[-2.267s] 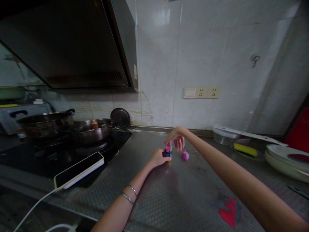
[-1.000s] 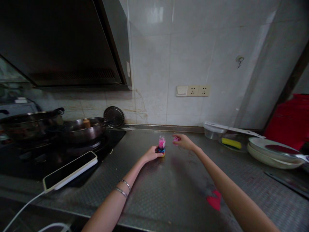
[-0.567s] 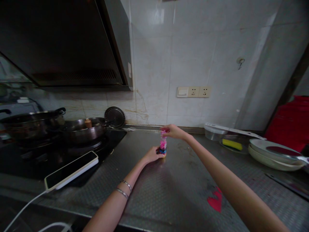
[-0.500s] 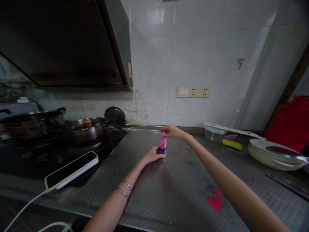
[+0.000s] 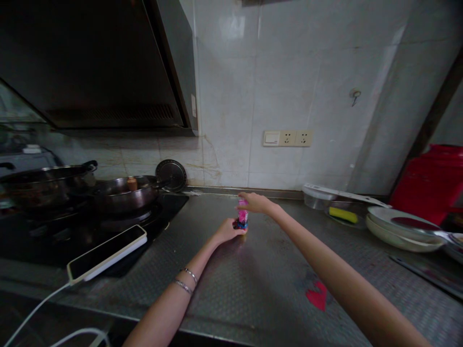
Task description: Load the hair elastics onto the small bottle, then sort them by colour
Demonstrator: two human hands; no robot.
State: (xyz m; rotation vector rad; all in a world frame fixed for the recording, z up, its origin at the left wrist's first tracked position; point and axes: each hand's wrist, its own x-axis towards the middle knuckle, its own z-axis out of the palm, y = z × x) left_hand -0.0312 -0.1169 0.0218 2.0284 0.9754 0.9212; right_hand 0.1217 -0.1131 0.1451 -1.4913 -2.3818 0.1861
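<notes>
A small upright container [image 5: 243,215], pink above with a dark and blue patterned band lower down, stands on the metal counter. Its exact kind is too small to make out. My left hand [image 5: 227,231] is wrapped round its lower part from the left, thumb and fingers on either side. At the top, the fingers of my right hand [image 5: 252,202] curl round the pink upper part from the right, hiding its upper end. Two bracelets [image 5: 186,282] circle my left wrist.
To the left, a phone-like device [image 5: 107,253] with a white cable lies at the stove's edge, near a pan [image 5: 125,197] and a pot [image 5: 47,190]. Rightward stand a yellow sponge [image 5: 343,215], stacked bowls [image 5: 394,233] and a red container [image 5: 428,185]. A red heart mark [image 5: 317,295] is nearer me.
My right hand sits slightly lower on the pink container, its fingers a little more spread. My left hand keeps its hold at the bottom. The view has shifted slightly.
</notes>
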